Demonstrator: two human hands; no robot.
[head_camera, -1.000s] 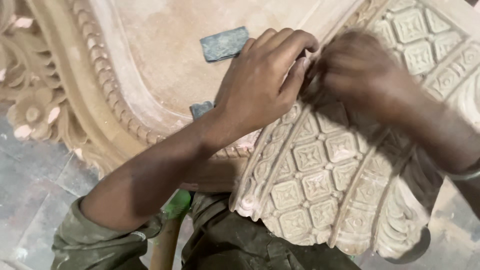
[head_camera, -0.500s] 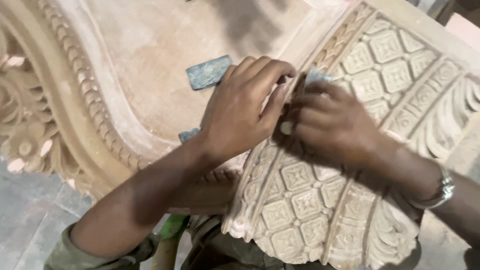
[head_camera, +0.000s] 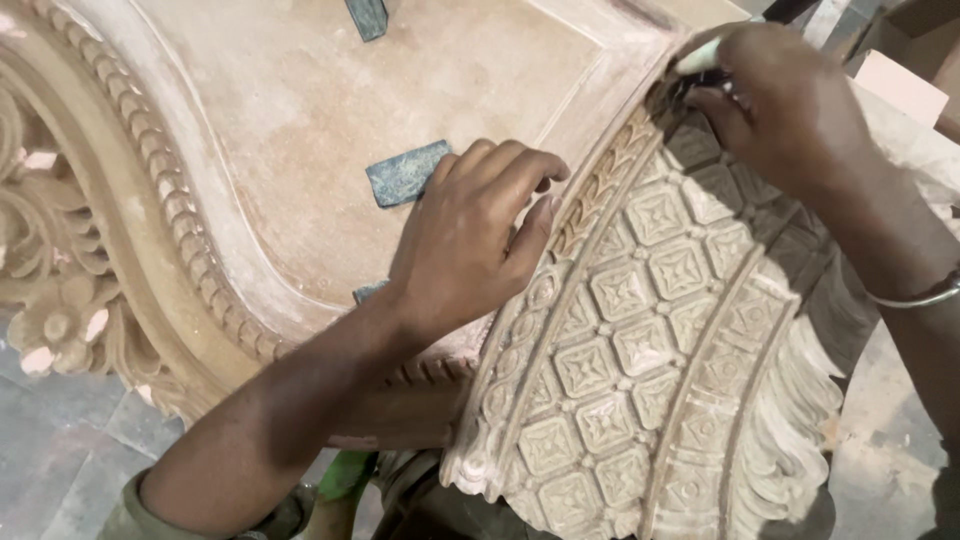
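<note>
The left hand (head_camera: 465, 245) is resting with curled fingers on the beaded edge of the carved stone piece (head_camera: 640, 350), gripping nothing. The right hand (head_camera: 775, 95), well apart at the carving's upper border, is clamping a small pale-tipped tool (head_camera: 697, 58). A grey-green stone block (head_camera: 405, 172) is lying just beside the left hand, on the smooth panel (head_camera: 330, 120) next to the carving.
</note>
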